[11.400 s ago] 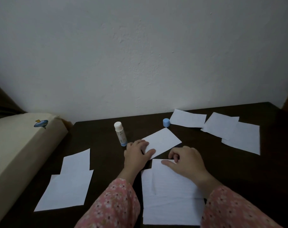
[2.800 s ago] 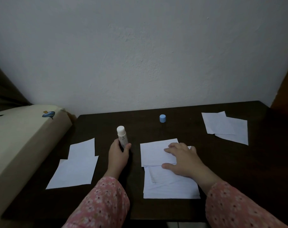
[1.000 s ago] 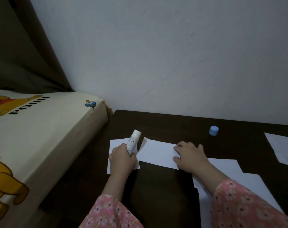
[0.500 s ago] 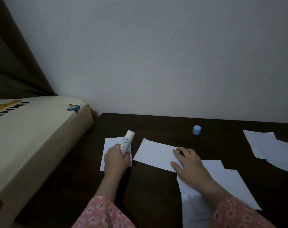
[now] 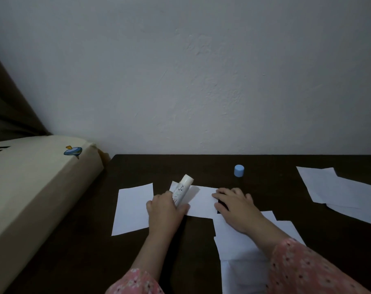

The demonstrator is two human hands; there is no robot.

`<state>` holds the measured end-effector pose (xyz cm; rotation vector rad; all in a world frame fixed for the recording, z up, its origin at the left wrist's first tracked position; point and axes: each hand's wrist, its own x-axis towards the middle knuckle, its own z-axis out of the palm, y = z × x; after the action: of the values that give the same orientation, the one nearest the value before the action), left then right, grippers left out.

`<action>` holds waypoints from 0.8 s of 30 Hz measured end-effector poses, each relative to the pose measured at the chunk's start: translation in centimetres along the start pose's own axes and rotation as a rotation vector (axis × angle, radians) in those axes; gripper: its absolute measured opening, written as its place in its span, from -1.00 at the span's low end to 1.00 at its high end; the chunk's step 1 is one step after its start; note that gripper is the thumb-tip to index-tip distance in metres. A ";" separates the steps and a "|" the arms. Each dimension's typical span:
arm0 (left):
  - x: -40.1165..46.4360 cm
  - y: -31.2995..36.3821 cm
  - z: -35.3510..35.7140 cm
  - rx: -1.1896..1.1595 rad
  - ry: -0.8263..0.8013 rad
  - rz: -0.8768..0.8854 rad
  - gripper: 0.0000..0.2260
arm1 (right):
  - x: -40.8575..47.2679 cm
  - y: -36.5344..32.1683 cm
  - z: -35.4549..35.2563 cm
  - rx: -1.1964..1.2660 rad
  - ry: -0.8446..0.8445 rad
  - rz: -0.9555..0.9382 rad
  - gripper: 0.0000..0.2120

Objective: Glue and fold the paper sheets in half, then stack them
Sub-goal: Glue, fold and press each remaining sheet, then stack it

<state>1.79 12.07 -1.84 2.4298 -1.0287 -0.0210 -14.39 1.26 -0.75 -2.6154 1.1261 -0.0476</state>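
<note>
Nearest to the camera, two pink flowered sleeves (image 5: 303,270) come in from below, and a loose pile of white sheets (image 5: 242,259) lies under the right forearm on the dark table (image 5: 84,251). A little further, the left hand (image 5: 164,211) grips a glue stick (image 5: 181,192) with the fingers curled around it; the stick is tilted, its white uncapped end pointing up and away. The right hand (image 5: 233,205) lies flat, with straight fingers pressing on a folded sheet (image 5: 201,201) between both hands. To the left of it lies a folded pile (image 5: 132,209), just beside the left hand. I judge that the step now is to put this folded sheet on that pile; to do it well, the right hand should slide it with flat fingers, align the edges, and press the fold so the glue holds. Further away stand the blue cap (image 5: 239,170) and more sheets at the right (image 5: 337,192).
</note>
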 end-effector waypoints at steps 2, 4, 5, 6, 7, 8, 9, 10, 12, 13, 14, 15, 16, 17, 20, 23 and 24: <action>0.1 0.5 0.3 0.000 0.019 0.008 -0.60 | 0.1 0.7 0.2 -0.020 0.005 -0.007 -0.55; 0.1 1.0 0.6 -0.005 0.043 0.026 -0.65 | 0.1 1.2 0.3 -0.036 0.032 -0.005 -0.52; 0.2 1.2 0.8 -0.021 0.067 0.038 -0.67 | 0.0 1.4 0.4 -0.036 0.047 0.001 -0.50; 0.2 1.3 1.0 -0.056 0.098 0.053 -0.68 | 0.0 1.7 0.6 -0.027 0.059 0.011 -0.49; 0.2 1.5 1.0 -0.114 0.136 0.070 -0.68 | -0.2 1.9 0.7 -0.013 0.069 0.020 -0.48; 0.1 1.6 1.0 -0.187 0.160 0.084 -0.68 | -0.3 2.0 0.9 -0.002 0.076 0.026 -0.48; -0.1 1.8 0.8 -0.282 0.159 0.099 -0.68 | -0.4 2.1 1.1 0.003 0.081 0.028 -0.47; -0.3 1.9 0.6 -0.396 0.125 0.114 -0.69 | -0.5 2.1 1.2 0.002 0.083 0.028 -0.46; -0.8 2.5 0.0 -0.630 -0.014 0.130 -0.67 | -0.5 2.2 1.3 -0.001 0.072 0.023 -0.43; -1.1 2.7 -0.2 -0.689 -0.072 0.134 -0.65 | -0.5 2.3 1.3 0.002 0.063 0.020 -0.42; -1.2 3.0 -0.2 -0.694 -0.101 0.137 -0.63 | -0.4 2.4 1.3 0.007 0.059 0.018 -0.42; -1.3 3.2 -0.1 -0.677 -0.106 0.137 -0.62 | -0.4 2.5 1.3 0.012 0.057 0.016 -0.42; -1.4 3.3 0.1 -0.663 -0.104 0.126 -0.60 | -0.4 2.5 1.3 0.016 0.058 0.015 -0.42; -1.5 3.5 0.3 -0.666 -0.102 0.106 -0.58 | -0.4 2.6 1.4 0.018 0.060 0.016 -0.42; -1.9 3.6 0.9 -0.776 -0.078 0.018 -0.55 | -0.3 2.4 1.5 0.027 0.064 0.014 -0.41; -1.9 4.0 0.9 -0.964 0.007 -0.077 -0.54 | -0.3 2.4 1.4 0.044 0.059 0.011 -0.41; -1.8 4.2 0.7 -1.013 0.035 -0.098 -0.57 | -0.3 2.4 1.3 0.050 0.061 0.011 -0.41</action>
<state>-2.45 10.54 -0.92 1.5316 -0.6350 -0.4231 -16.10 0.22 -2.63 -2.5801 1.1439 -0.1520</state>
